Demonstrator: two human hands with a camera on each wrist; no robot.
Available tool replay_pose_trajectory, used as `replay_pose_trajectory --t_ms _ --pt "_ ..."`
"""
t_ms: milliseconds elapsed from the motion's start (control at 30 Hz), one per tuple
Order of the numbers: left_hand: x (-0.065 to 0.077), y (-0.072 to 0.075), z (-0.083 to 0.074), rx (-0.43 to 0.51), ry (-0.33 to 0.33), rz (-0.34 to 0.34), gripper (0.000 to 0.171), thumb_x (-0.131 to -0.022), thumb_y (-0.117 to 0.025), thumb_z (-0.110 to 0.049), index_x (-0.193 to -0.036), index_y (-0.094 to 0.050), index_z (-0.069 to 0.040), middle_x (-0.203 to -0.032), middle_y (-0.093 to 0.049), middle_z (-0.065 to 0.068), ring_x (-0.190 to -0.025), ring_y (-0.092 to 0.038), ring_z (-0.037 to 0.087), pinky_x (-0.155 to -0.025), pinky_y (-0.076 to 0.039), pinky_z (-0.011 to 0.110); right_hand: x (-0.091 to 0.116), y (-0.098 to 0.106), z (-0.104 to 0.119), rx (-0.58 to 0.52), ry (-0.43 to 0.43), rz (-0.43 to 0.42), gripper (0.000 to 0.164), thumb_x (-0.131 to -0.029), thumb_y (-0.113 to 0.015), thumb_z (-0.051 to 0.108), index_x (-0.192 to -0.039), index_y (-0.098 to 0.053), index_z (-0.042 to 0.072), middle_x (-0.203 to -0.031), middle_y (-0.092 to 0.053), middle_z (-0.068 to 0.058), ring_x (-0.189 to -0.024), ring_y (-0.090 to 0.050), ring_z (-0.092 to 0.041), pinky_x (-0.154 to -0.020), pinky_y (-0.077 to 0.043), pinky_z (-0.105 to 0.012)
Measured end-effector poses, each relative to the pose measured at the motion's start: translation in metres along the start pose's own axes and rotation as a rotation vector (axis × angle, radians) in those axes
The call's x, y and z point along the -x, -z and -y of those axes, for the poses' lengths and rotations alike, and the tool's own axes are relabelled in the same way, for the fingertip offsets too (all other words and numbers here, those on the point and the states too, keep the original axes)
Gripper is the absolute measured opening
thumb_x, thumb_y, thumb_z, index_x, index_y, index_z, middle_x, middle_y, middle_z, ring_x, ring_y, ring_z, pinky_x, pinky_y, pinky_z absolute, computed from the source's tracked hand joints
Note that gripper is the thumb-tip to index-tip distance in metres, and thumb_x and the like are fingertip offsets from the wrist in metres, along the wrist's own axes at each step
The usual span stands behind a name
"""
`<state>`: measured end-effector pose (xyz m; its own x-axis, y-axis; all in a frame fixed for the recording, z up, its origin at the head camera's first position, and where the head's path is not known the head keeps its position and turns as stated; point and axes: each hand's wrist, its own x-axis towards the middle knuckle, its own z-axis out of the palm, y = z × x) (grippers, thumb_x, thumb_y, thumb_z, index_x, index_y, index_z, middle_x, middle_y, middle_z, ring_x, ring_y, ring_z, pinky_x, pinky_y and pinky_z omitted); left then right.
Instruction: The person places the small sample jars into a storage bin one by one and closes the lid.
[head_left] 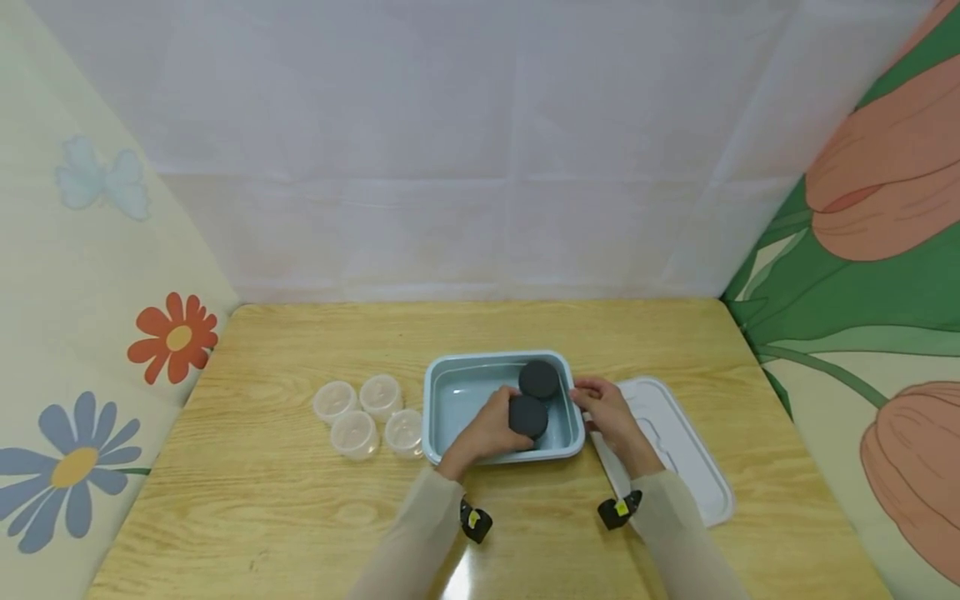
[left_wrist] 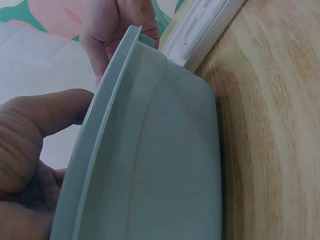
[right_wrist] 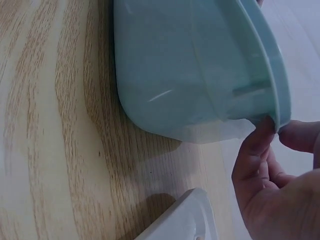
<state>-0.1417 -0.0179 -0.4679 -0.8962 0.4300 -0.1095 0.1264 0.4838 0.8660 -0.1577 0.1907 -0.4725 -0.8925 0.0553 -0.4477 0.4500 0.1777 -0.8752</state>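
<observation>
Head cam: L hand [head_left: 491, 423] is gripping the near black disc [head_left: 528, 417] inside the blue tub [head_left: 463, 404], fingers curving round it, thumb closing on the near side, gap b/w them no wider than the disc. Far black disc [head_left: 538, 379] is sitting just behind, also in the tub's R half; whether the two are touching, can't tell. R hand [head_left: 603, 408] is pinching the tub's R rim, and R wrist cam is confirming it: thumb pressing on top, fingertip tucking under, nothing but rim b/w 'em. L wrist cam's mostly showing tub wall, which is hiding both discs. Tub's standing upright on the wood-look table [head_left: 247, 500]. Over L, four clear cups [head_left: 355, 436] are clustering, the closest one standing right beside the tub. Over R, white lid [head_left: 678, 442] is lying near the tub, partly hiding under the R forearm. White cloth [head_left: 487, 167] is hanging behind, w/ flower-print panels [head_left: 885, 167] flanking both sides.
</observation>
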Motion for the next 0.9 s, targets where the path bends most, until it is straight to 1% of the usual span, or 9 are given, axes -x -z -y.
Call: replay_pose_trajectory --t_ms 200,333,467,600,767,900 --pt "-0.003 -0.004 -0.001 -0.019 -0.012 -0.002 0.069 -0.064 -0.08 -0.003 -0.12 -0.042 0.007 -0.117 -0.052 0.025 -0.109 -0.052 0.034 -0.1 -0.04 0.047 0.001 -0.002 0.001 0.0 0.0 -0.015 0.034 -0.096 -0.054 0.012 -0.127 -0.05 -0.002 -0.094 -0.059 0.0 -0.074 -0.054 -0.007 -0.058 -0.045 -0.023" --pt "-0.005 -0.006 -0.001 -0.039 -0.003 -0.001 0.069 -0.064 -0.081 -0.005 -0.12 -0.042 0.007 -0.116 -0.052 0.025 -0.108 -0.052 0.034 -0.1 -0.041 0.048 0.004 -0.005 0.001 -0.043 0.018 -0.013 0.032 -0.096 -0.051 0.008 -0.126 -0.048 -0.005 -0.097 -0.058 -0.003 -0.075 -0.054 -0.006 -0.061 -0.047 -0.022" --pt "-0.006 -0.007 -0.004 -0.024 0.017 0.004 0.07 -0.065 -0.081 -0.008 -0.122 -0.042 0.008 -0.118 -0.051 0.026 -0.11 -0.051 0.034 -0.1 -0.04 0.047 0.007 -0.008 0.002 -0.084 0.042 -0.002 0.031 -0.097 -0.049 0.005 -0.125 -0.045 -0.009 -0.1 -0.057 -0.006 -0.077 -0.055 -0.005 -0.063 -0.049 -0.021" --pt "-0.006 -0.007 -0.006 -0.005 0.028 0.009 0.07 -0.067 -0.081 -0.008 -0.123 -0.042 0.008 -0.12 -0.051 0.026 -0.112 -0.051 0.035 -0.101 -0.04 0.047 0.008 -0.008 0.002 -0.078 0.044 -0.008 0.031 -0.097 -0.049 0.005 -0.124 -0.046 -0.008 -0.101 -0.058 -0.007 -0.077 -0.055 -0.005 -0.063 -0.048 -0.021" --pt "-0.007 -0.009 -0.008 -0.012 0.013 0.01 0.069 -0.067 -0.081 -0.008 -0.122 -0.043 0.009 -0.118 -0.052 0.025 -0.11 -0.052 0.034 -0.1 -0.041 0.046 0.005 -0.008 0.001 -0.064 0.033 -0.009 0.031 -0.097 -0.049 0.006 -0.125 -0.047 -0.007 -0.103 -0.058 -0.009 -0.078 -0.056 -0.006 -0.065 -0.049 -0.022" --pt "-0.009 -0.012 -0.01 0.006 0.029 0.002 0.07 -0.067 -0.082 -0.009 -0.122 -0.042 0.009 -0.118 -0.052 0.026 -0.11 -0.052 0.034 -0.1 -0.041 0.046 0.004 -0.007 0.0 -0.059 0.029 -0.008 0.032 -0.098 -0.048 0.007 -0.126 -0.046 -0.006 -0.105 -0.057 -0.009 -0.08 -0.055 -0.006 -0.066 -0.049 -0.022"
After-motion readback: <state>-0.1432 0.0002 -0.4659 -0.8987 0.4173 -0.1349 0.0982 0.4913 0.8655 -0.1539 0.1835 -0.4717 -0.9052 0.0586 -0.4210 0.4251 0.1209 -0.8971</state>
